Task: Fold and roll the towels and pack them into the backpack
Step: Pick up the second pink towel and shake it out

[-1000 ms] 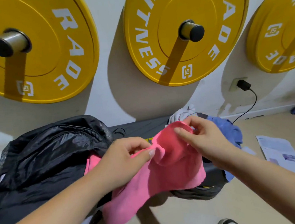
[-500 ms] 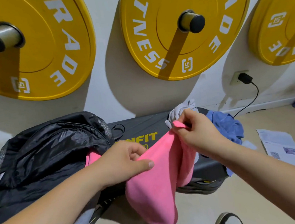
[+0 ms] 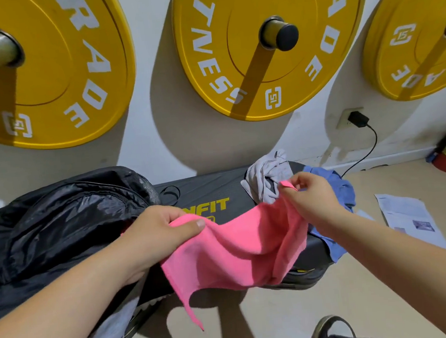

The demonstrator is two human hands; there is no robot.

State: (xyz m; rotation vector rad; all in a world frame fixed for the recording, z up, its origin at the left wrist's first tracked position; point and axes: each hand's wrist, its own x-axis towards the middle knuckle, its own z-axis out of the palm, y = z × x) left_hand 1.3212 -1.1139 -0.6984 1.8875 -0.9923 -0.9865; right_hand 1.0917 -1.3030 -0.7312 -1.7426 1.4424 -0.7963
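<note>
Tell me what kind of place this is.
Most likely a gym, perhaps a home one. Yellow weight plates hang on wall pegs, and a black bench with yellow lettering stands below. The left hand and right hand grip a pink towel in front of it.

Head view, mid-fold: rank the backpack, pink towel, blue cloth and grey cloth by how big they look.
1. backpack, largest.
2. pink towel.
3. blue cloth and grey cloth: too alike to rank; the right hand hides part of the blue one.
</note>
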